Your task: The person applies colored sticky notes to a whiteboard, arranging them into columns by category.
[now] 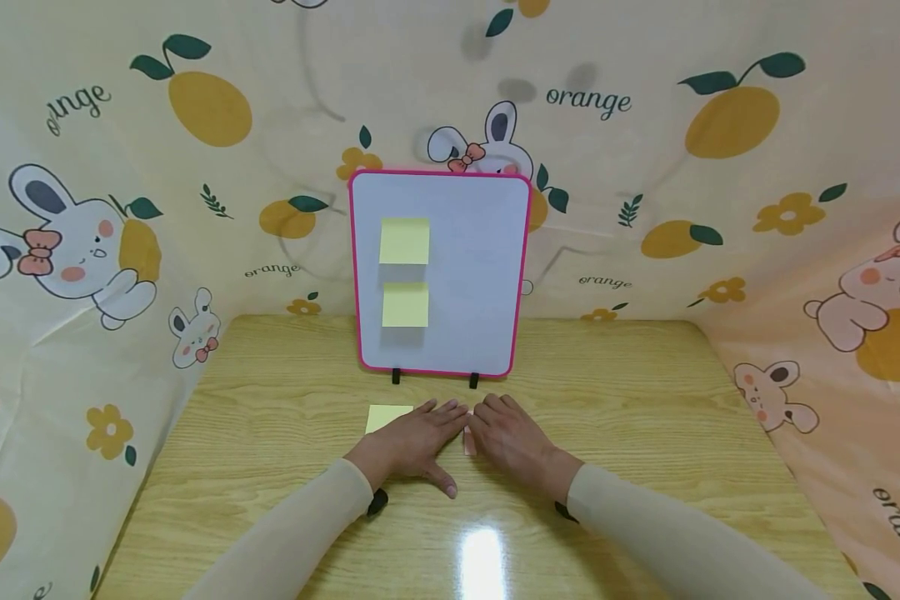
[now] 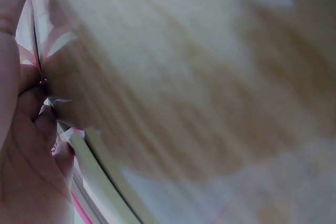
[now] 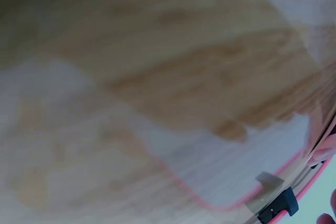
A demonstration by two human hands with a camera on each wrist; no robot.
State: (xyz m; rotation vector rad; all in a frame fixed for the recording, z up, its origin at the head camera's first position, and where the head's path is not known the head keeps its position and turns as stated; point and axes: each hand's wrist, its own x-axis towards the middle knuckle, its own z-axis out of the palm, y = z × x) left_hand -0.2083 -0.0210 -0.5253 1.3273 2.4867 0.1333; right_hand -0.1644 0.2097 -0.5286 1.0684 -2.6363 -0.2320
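In the head view, my left hand (image 1: 420,442) lies flat on the table, its fingers spread and pointing toward the right hand. Partly under it, on its far left side, is a yellow sticky note (image 1: 386,416). Beside it, my right hand (image 1: 513,442) has curled fingers and pinches a pink paper slip (image 1: 470,442), most of which the hands hide. The left wrist view shows my left hand (image 2: 29,145) along its left edge, low against the tabletop. At the right edge of the right wrist view, only a few fingertips (image 3: 324,150) appear.
A pink-framed whiteboard (image 1: 472,275) stands behind the hands on black feet (image 1: 396,377). Two yellow sticky notes, an upper note (image 1: 404,241) and a lower note (image 1: 405,305), are stuck on its left half. A patterned cloth (image 1: 615,167) surrounds the wooden table (image 1: 607,383).
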